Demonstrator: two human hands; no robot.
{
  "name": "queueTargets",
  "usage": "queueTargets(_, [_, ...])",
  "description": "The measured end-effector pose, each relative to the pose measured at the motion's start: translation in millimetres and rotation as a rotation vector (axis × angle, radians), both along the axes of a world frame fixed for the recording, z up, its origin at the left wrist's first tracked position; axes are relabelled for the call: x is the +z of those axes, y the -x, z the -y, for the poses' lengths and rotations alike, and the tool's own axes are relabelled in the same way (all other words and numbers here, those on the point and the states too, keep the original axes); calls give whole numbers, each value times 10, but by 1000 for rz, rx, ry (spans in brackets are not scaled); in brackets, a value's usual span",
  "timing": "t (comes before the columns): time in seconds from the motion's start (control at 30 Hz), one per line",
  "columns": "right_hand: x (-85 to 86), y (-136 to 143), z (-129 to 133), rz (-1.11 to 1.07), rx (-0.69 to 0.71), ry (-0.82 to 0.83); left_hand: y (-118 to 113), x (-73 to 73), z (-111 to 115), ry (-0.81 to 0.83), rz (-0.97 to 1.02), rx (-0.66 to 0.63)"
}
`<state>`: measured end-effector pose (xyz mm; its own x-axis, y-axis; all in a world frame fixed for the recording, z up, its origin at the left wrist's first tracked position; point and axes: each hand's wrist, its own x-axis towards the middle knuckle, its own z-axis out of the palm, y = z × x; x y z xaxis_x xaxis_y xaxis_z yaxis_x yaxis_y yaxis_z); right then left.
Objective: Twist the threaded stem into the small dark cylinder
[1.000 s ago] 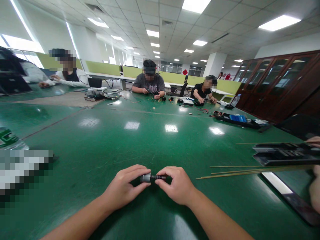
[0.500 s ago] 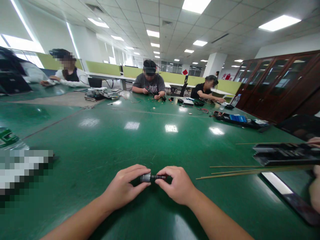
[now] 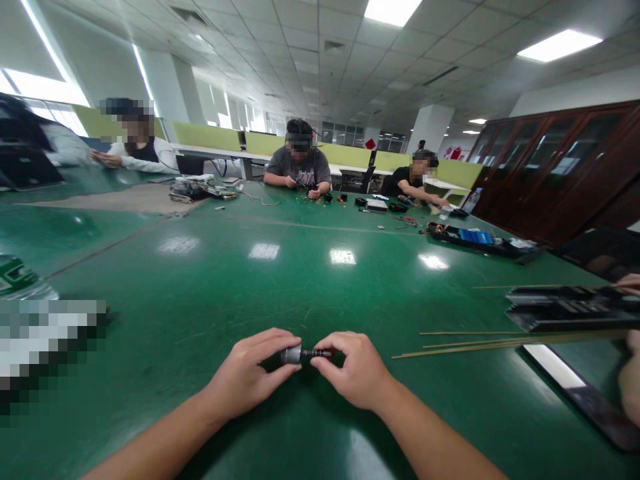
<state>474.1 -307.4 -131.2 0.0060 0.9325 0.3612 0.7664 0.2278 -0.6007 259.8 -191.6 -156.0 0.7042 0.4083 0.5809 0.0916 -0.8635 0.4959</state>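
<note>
My left hand (image 3: pixel 250 373) pinches the wide grey end of a small cylindrical part (image 3: pixel 291 355) between thumb and fingers. From that end a thinner dark shaft with light rings (image 3: pixel 320 353) runs to the right. The tips of my right hand (image 3: pixel 357 370) are closed on this shaft, thumb below and index finger above. The part lies level between both hands, just over the green table (image 3: pixel 300 293). My fingers cover some of each end, and the part is too small to tell its exact kind.
Thin sticks (image 3: pixel 460 343), a black channel-shaped part (image 3: pixel 560 310) and a phone-like slab (image 3: pixel 575 387) lie at right, near another person's hand. A bottle (image 3: pixel 25 280) is at left. Farther back are a black tray (image 3: pixel 480 240), electronic parts (image 3: pixel 200 189) and several seated people.
My hands and the cylindrical part hold almost the same place. The person at far left has shifted their hands leftward. Several ceiling lights at the back have gone dark.
</note>
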Motion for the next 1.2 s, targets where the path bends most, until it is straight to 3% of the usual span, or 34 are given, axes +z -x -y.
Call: queueTargets(1.2, [1, -3, 7, 4, -14, 3, 29, -8, -24, 10, -29, 13])
